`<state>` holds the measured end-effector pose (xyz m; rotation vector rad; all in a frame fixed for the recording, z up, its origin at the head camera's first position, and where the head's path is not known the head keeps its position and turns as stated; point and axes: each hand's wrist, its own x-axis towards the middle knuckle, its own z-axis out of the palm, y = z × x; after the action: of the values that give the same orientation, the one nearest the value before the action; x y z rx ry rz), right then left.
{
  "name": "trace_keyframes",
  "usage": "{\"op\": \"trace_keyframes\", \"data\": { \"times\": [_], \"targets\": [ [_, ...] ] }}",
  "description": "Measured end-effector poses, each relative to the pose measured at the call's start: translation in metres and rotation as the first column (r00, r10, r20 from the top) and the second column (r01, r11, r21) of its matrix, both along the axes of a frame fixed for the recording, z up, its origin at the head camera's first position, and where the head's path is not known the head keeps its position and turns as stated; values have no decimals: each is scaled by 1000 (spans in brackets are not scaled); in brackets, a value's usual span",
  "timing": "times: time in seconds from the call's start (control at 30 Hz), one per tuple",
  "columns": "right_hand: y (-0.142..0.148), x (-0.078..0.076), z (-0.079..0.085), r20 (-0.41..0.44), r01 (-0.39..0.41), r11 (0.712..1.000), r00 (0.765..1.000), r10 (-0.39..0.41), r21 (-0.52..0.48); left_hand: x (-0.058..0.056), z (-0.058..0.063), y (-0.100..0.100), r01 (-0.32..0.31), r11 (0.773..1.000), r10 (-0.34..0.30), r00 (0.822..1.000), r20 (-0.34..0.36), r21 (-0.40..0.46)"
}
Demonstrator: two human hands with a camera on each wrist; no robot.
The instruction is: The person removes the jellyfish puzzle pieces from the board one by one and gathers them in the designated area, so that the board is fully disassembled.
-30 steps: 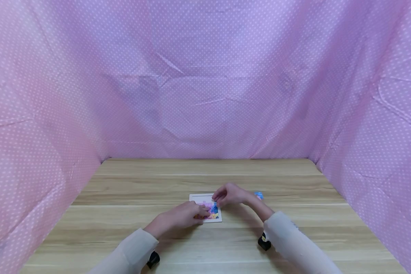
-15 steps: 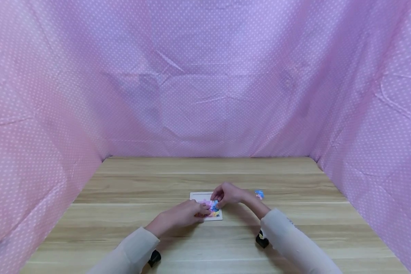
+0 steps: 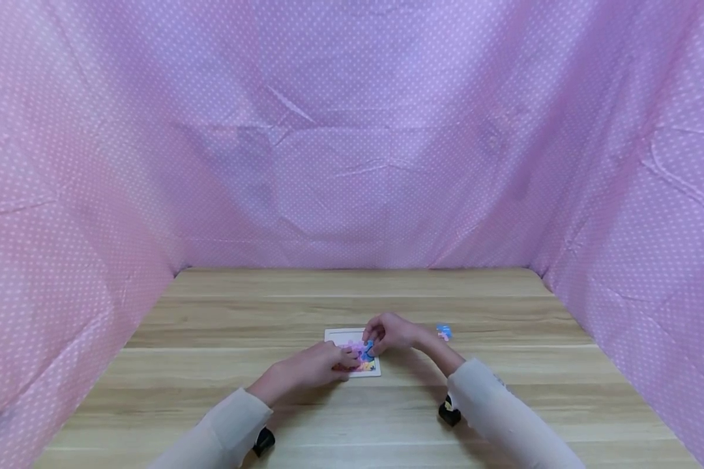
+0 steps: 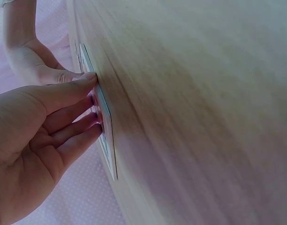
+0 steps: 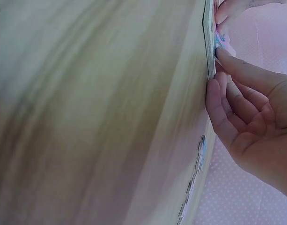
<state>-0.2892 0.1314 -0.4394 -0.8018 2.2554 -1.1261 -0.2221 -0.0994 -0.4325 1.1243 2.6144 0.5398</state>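
A small white-framed jigsaw puzzle point(image 3: 336, 335) lies on the table, its lower part covered with pink, blue and yellow pieces. My left hand point(image 3: 318, 366) rests over its left side. In the left wrist view, those fingertips point(image 4: 97, 127) touch the pieces while the thumb lies at the frame's near edge. At the frame's right side, my right hand point(image 3: 394, 331) pinches a blue-and-pink puzzle piece point(image 3: 369, 350) close over the picture. From the right wrist, the thumb shows against that piece point(image 5: 222, 41), with the other fingers curled at the frame's edge; the fingers partly hide it.
Loose blue-and-pink puzzle pieces point(image 3: 444, 332) lie on the wooden table point(image 3: 352, 423) to the right of the frame, behind the right forearm. Pink dotted cloth point(image 3: 352, 195) hangs around the table's back and sides. Black wrist cameras point(image 3: 449, 413) hang below both sleeves.
My right hand has shifted slightly at the frame's right side, and the blue piece by its fingers has changed its tilt. My left hand stays in place on the puzzle.
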Motion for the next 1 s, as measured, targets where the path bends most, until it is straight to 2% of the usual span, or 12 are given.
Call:
{"op": "trace_keyframes", "data": {
  "times": [0.17, 0.27, 0.4, 0.5, 0.6, 0.67, 0.83, 1.0],
  "targets": [
    [0, 5, -4, 8, 25, 1000, 1000, -25, 14, 4, -1, 0, 4, 1000, -4, 1000, 16, -5],
    [-2, 6, -6, 2, 35, 999, 999, -35, 24, 7, -4, 2, 8, 1000, -8, 1000, -14, -27],
    [-3, 5, -7, -10, 49, 998, 999, -48, 37, 9, -7, 8, 23, 997, -32, 991, -130, -74],
    [-4, 3, -7, -5, 55, 998, 999, -54, 42, 11, -9, 12, 46, 995, -65, 969, -238, -85],
    [-4, 2, -7, -4, 52, 998, 999, -52, 42, 11, -9, 15, 77, 995, -93, 948, -305, -64],
    [-5, 2, -7, -6, 44, 998, 999, -44, 40, 11, -8, 15, 89, 995, -100, 948, -302, -51],
    [-3, 0, -5, -11, 5, 1000, 1000, -5, 26, 11, -5, 12, 91, 994, -104, 969, -225, -66],
    [2, -2, -2, -34, -1, 1000, 999, 2, 30, 7, 0, 10, 103, 995, -102, 986, -132, -1]
  ]
}}
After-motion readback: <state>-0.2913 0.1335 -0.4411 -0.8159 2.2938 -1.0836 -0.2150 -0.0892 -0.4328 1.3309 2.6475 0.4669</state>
